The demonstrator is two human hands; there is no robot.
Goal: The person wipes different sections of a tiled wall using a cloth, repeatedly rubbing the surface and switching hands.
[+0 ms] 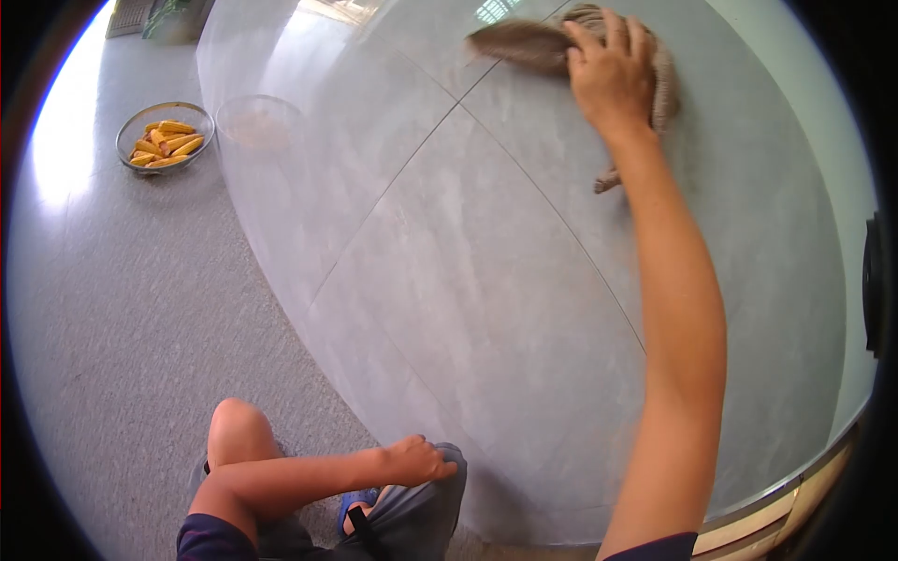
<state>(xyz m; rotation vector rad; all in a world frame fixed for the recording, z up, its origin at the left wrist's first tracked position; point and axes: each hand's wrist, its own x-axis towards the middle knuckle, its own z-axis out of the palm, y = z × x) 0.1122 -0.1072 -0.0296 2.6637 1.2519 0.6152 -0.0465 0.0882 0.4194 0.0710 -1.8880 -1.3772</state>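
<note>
At the top right, my right hand (613, 75) presses on a brown-grey cloth (666, 84) on the grey tiled floor (468, 252). Its fingers are bent over the cloth, and part of the cloth stretches left in a motion blur. One end of the cloth trails down beside my wrist. My left hand (418, 461) rests on my knee at the bottom centre, its fingers curled in with nothing visible in them.
A round mesh basket (124, 154) with several yellow corn cobs (168, 145) sits on the rougher grey floor at the upper left. A dark object (873, 285) stands by the right wall. Wooden slats (748, 528) show at the lower right.
</note>
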